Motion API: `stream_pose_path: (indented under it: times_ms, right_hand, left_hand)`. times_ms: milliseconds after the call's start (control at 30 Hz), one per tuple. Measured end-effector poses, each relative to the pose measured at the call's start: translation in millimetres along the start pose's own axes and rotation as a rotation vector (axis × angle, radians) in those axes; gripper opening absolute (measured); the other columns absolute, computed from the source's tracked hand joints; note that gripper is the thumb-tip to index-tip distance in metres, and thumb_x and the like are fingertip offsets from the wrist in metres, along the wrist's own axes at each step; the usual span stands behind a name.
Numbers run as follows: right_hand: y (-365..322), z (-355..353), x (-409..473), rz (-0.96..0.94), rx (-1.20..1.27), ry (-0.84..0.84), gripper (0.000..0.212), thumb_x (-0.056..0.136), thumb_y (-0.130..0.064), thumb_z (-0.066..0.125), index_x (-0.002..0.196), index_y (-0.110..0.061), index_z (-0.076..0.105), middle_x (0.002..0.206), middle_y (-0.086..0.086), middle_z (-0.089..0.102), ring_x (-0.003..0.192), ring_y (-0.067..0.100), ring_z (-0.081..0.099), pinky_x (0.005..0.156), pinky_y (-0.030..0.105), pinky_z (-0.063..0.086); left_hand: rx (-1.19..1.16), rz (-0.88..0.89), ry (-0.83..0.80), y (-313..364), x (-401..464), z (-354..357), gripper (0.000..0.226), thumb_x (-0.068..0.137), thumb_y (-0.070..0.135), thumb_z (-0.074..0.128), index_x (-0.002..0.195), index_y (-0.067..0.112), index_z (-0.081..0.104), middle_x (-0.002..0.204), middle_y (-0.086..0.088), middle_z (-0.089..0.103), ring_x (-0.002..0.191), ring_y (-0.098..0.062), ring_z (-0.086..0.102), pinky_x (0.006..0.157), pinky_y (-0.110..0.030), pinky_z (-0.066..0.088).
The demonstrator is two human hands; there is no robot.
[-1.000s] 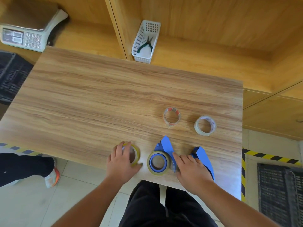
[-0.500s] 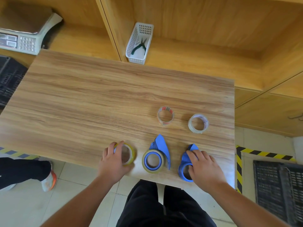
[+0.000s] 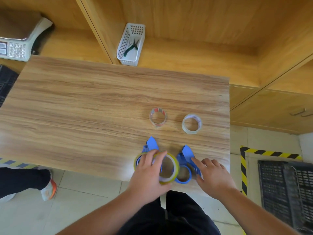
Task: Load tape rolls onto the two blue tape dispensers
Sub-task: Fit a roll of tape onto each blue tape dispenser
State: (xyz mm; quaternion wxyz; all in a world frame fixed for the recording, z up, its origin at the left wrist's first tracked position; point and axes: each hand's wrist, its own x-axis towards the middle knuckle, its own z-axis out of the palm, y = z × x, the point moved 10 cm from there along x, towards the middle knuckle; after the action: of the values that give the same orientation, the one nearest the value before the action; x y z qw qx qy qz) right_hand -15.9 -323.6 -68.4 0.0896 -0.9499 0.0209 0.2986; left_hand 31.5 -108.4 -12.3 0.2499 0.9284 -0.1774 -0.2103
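Left hand [image 3: 147,173] hides loaded dispenser [image 3: 150,146] (mostly).

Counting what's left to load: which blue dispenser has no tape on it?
The right blue dispenser, beside the right hand; its hub is bare, while the left dispenser wears a yellowish roll.

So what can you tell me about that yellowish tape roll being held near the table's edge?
The yellowish tape roll is a ring of glossy, see-through yellow tape with a wide open core. The left hand grips it by its left rim, raised and tilted, above the near edge of the table. It hangs between the two blue dispensers, overlapping the empty dispenser on its right, which the right hand steadies. Whether it touches that dispenser cannot be told. It is not yet seated on any hub.
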Motion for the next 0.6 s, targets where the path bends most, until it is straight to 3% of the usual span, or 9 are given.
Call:
stream_pose_path:
  times_ms: [200, 367, 600]
  right_hand:
    - [7.6, 12.3, -5.3, -0.040, -0.035, -0.044, 0.067, 0.098, -0.040, 0.042, 0.157, -0.036, 0.012, 0.141, -0.004, 0.050, 0.124, 0.026, 0.045, 0.101, 0.037, 0.039]
    - [10.9, 17.2, -2.4, -0.059, -0.016, -0.051, 0.067, 0.098, -0.035, 0.041, 0.157, -0.036, 0.008, 0.139, -0.005, 0.053, 0.124, 0.027, 0.046, 0.100, 0.038, 0.040]
    - [11.8, 19.2, -0.7, -0.096, -0.020, -0.024, 0.067, 0.098, -0.034, 0.042, 0.157, -0.035, 0.011, 0.135, -0.004, 0.058, 0.122, 0.026, 0.049, 0.099, 0.039, 0.040]
  left_hand:
    - [0.144, 0.049, -0.111, 35.8, 9.3, 54.1, 0.101, 0.078, 0.054, 0.073, 0.159, 0.036, 0.015, 0.160, 0.005, 0.019, 0.148, -0.021, 0.021, 0.119, -0.037, 0.030]
    - [0.191, 0.032, -0.159, 38.9, 11.4, 79.7, 0.101, 0.080, 0.054, 0.073, 0.160, 0.032, 0.016, 0.162, 0.004, 0.020, 0.149, -0.021, 0.022, 0.119, -0.038, 0.034]
    - [0.181, -0.024, -0.136, 40.3, 18.4, 90.8, 0.103, 0.081, 0.053, 0.073, 0.161, 0.021, 0.016, 0.164, 0.003, 0.023, 0.150, -0.019, 0.024, 0.122, -0.034, 0.029]
